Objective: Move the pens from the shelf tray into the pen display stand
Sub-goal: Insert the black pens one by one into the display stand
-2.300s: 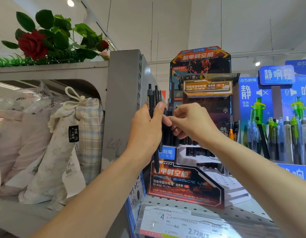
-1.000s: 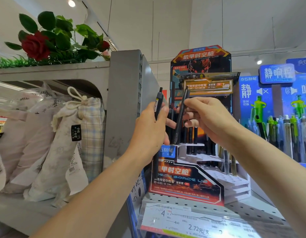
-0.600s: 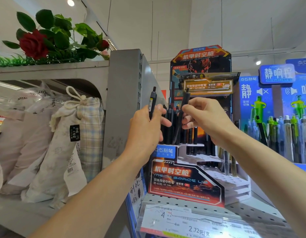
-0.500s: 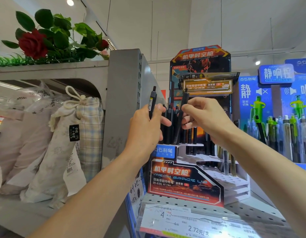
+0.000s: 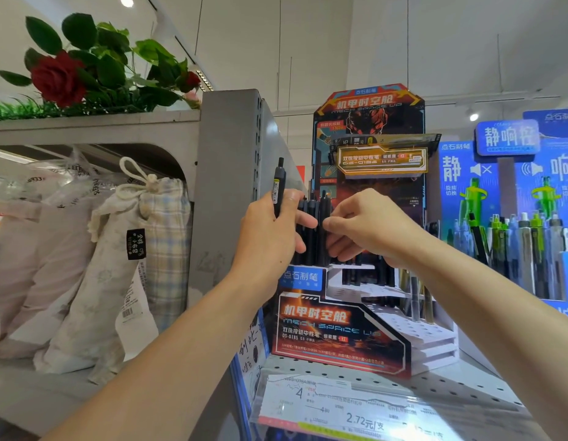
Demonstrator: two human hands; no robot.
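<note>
Head view: the left hand (image 5: 270, 237) grips one black pen (image 5: 279, 187) between thumb and curled fingers. The pen stands nearly upright, its clicker end rising above the knuckles and its lower part hidden behind the hand. Just to the right of that hand, the right hand (image 5: 368, 227) pinches the upper part of another black pen (image 5: 324, 230), also upright, whose lower end sits at the top tier of the pen display stand (image 5: 346, 332) among a row of dark pens already standing there.

The stand's holes lie directly below and slightly beyond both hands, so the long axis of each pen already lines up with the direction of insertion. The right hand is the nearer one to the occupied tier; the left-hand pen waits just beside it. White stepped tiers with free holes show lower down, under the right wrist. The shelf tray named in the task cannot be made out.
</note>
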